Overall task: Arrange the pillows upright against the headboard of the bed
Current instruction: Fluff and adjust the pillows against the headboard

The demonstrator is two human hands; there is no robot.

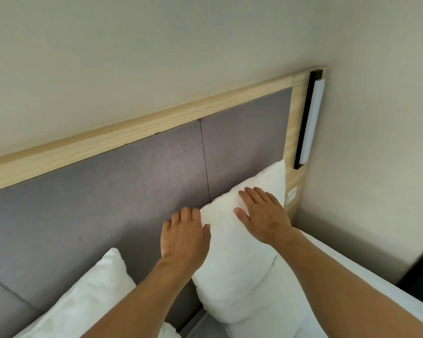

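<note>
Both hands are lying open on the right pillow (232, 272), left hand (185, 236) cupping its edge, right hand (263, 215) pressing its face, standing it against the headboard (122, 186), while the left pillow (83, 298) is leaning, seemingly unfinished.

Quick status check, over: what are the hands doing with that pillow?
Both hands open: left hand at right pillow's top corner, right hand flat on it. Pillow upright against headboard. Nothing in the way.
</note>
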